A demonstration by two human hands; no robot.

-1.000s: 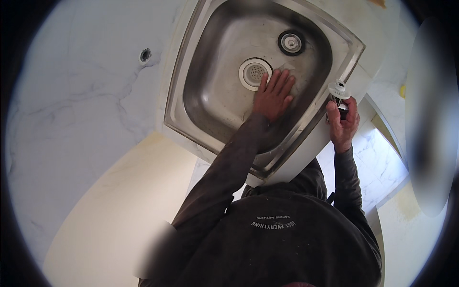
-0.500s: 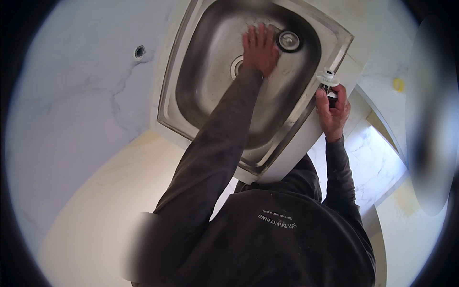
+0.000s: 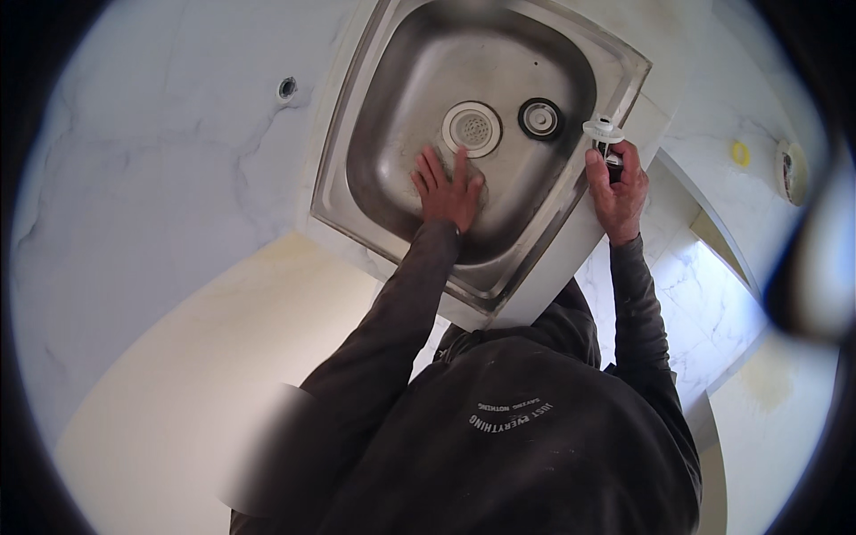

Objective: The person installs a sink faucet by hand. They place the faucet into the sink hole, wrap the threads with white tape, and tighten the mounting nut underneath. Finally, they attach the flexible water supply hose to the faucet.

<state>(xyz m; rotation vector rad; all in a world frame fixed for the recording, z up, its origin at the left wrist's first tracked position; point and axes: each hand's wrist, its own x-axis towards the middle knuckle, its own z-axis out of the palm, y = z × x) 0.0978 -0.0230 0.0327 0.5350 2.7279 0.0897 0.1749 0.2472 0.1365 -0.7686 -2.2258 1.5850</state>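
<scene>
My left hand [image 3: 449,190] is spread over the floor of a stainless steel sink [image 3: 379,169], fingers apart and nothing held. Its fingertips reach close to the round drain [image 3: 472,129], whose perforated strainer is uncovered. A black-rimmed metal sink stopper [image 3: 540,119] lies to the right of the drain, apart from both hands. Just beyond the sink's right rim, my right hand [image 3: 617,196] is closed around a small black fitting with a white flanged top [image 3: 604,132]. The flange points away from me, and my fingers hide part of the dark body.
White marbled wall tiles [image 3: 152,152] rise at the left, with a small pipe hole [image 3: 286,87] in them. A yellow ring [image 3: 739,153] and a round wall opening [image 3: 790,172] show at the right. The sink sits in a pale counter [image 3: 526,312] close against my body.
My left hand has moved back toward me from the far part of the basin, uncovering the drain. My right hand keeps its hold on the fitting. The view has shifted slightly.
</scene>
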